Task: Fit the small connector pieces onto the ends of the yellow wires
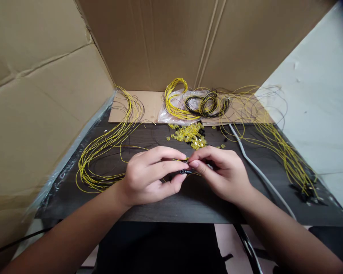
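My left hand [150, 177] and my right hand [221, 173] meet over the middle of a dark table [194, 201]. Both pinch the same small black connector [185, 171] with thin yellow wire running from it. Fingertips of the two hands touch around the part, hiding most of it. Just behind the hands lies a pile of small yellow clear pieces [191, 136]. A loose bundle of yellow and black wires [105, 152] loops on the table left of my left hand.
Cardboard walls [45, 95] stand at the left and back. Coiled yellow and black wires on a plastic bag [194, 102] lie at the back. More yellow wires [286, 152] trail to the right, ending in black connectors [305, 192]. A grey cable [260, 173] crosses the table.
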Tool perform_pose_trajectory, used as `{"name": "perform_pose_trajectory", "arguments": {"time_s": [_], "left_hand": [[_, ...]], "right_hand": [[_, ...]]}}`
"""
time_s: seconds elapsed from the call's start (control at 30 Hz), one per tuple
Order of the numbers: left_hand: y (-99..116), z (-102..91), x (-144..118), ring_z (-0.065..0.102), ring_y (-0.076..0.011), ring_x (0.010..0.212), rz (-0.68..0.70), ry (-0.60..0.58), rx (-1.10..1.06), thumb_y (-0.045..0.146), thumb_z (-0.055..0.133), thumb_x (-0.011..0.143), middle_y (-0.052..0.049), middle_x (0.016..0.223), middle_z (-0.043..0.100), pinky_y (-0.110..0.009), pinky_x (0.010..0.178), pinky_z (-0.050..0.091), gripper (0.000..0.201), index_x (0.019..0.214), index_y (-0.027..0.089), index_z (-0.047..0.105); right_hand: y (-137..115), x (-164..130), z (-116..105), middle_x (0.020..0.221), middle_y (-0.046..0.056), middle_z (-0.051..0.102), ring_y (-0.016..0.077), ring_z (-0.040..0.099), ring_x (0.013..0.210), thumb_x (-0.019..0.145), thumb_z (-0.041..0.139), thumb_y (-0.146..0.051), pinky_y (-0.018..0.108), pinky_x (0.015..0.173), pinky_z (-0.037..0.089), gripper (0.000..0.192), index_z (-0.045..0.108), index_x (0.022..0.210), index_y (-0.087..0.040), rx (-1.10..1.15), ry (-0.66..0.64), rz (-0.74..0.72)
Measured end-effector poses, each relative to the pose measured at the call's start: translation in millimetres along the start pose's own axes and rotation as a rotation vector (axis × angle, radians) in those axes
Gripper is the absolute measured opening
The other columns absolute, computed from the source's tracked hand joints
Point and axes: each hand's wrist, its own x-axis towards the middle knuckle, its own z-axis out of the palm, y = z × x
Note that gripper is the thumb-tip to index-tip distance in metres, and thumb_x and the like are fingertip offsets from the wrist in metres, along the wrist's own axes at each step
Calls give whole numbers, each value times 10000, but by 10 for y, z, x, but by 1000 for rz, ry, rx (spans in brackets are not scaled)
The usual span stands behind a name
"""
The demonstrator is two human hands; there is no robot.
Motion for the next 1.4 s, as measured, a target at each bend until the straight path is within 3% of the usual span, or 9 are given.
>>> {"name": "perform_pose_trajectory", "arguments": {"time_s": [0.27,0.53,0.83,1.2,1.3,1.4], "left_hand": [[-2,-1,21,732,-123,813,71,-26,42,118,758,746,-52,953,769,-208,765,592,163,903,154,732],[-5,5,12,728,-119,836,52,-40,37,108,764,743,-59,950,765,-198,769,582,179,917,143,741],[-11,10,16,711,-122,860,-2,-41,0,104,737,763,-70,964,749,-212,788,585,160,917,143,726],[-32,17,-21,703,-118,864,-5,-46,-25,70,740,751,-77,948,740,-206,800,581,185,929,119,723],[-17,-5,-5,704,-121,851,-28,-16,-49,63,730,756,-82,945,739,-204,793,585,167,916,109,722],[15,-4,28,704,-125,830,-104,29,-101,73,714,777,-92,959,733,-203,749,589,153,927,104,721]], "right_hand": [[10,-8,3,819,-22,681,59,621,693,912,636,-146,168,657,484,43,643,926,-186,30,11,27],[9,-27,26,892,0,718,87,685,764,902,661,-165,183,690,542,147,651,1044,-202,150,47,102],[22,-19,15,854,-5,728,80,677,703,907,656,-172,183,660,532,94,680,993,-201,76,36,80],[47,-8,24,906,12,732,81,683,798,899,642,-101,169,775,520,115,651,989,-171,-288,34,-149],[29,-11,5,839,6,689,82,642,745,912,606,-94,184,717,503,91,623,960,-170,-270,28,-104],[-25,-7,-20,817,6,653,95,616,727,929,586,-132,207,674,492,58,609,944,-183,-95,23,26]]}}
